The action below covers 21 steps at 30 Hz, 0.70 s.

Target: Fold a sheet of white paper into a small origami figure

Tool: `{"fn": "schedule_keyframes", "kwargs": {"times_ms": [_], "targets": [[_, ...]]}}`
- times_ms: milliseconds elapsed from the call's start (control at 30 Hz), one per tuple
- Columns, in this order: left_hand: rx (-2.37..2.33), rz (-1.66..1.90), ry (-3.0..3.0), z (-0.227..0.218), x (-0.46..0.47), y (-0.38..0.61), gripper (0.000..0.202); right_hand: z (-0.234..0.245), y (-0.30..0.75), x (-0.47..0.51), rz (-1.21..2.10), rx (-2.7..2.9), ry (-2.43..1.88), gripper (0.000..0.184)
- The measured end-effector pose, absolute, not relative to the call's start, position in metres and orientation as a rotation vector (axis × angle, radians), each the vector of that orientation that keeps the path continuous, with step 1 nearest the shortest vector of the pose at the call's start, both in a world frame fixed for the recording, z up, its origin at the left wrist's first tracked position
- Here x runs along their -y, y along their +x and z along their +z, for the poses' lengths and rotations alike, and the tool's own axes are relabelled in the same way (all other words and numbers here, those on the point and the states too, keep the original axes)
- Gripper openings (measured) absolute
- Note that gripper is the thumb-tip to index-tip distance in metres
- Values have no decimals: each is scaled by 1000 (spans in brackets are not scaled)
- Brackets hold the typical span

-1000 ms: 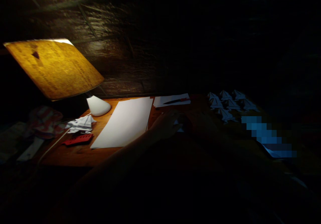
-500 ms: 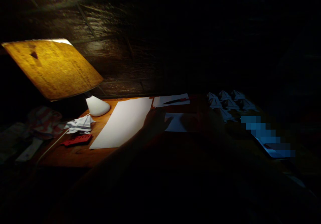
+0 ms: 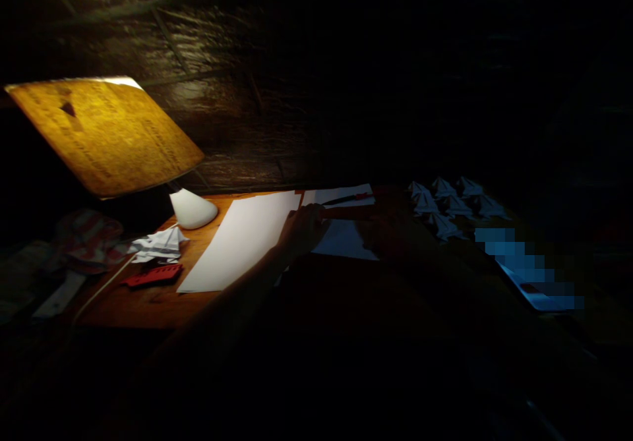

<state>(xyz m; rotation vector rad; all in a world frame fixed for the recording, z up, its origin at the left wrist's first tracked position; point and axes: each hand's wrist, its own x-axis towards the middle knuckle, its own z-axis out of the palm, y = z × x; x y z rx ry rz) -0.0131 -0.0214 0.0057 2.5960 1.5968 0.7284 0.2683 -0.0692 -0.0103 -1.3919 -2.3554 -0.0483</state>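
In the middle of the table, a small sheet of paper [image 3: 341, 238] lies tilted between my hands. My left hand [image 3: 307, 223] is closed at its left edge, with the fingers bent. Deep shadow covers my right hand [image 3: 388, 233], which overlaps the right edge of the sheet; its fingers cannot be made out. To the left of my left hand lies a large white sheet [image 3: 242, 243]. Behind the hands is a small stack of paper [image 3: 324, 195], with a dark-bladed knife [image 3: 349, 199] with a red handle on top.
Several folded paper figures [image 3: 452, 205] stand at the back right, near a phone-like device [image 3: 529, 286]. On the left are a lit lamp [image 3: 192, 209], another folded paper figure [image 3: 161, 246], a red toothed object [image 3: 153, 275] and a striped cloth [image 3: 89, 240]. A wall rises behind.
The small sheet has turned, its right side now lower. My left hand has shifted slightly up and shows more in the light; my right hand has moved left over the sheet.
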Motion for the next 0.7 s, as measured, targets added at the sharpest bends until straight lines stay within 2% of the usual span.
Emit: {"fn": "schedule_keyframes", "kwargs": {"times_ms": [100, 233, 367, 533, 700], "targets": [[-1541, 975, 2388, 1, 15, -14, 32, -10, 270, 65, -1, 2239, -1425, 58], [-1454, 1288, 2051, -6, 7, -12, 32, -8, 275, 60, 175, 2016, -1437, 34], [-1331, 1487, 1661, -12, 0, -11, 45, 0, 277, 58, 365, 1775, -1358, 27], [-901, 1378, 1349, -10, 1, -2, 74, 4, 272, 58, 710, 1366, -1203, 28], [-779, 1158, 1356, -2, 15, 6, 87, 2, 268, 57, 1036, 1071, -1049, 28]]}}
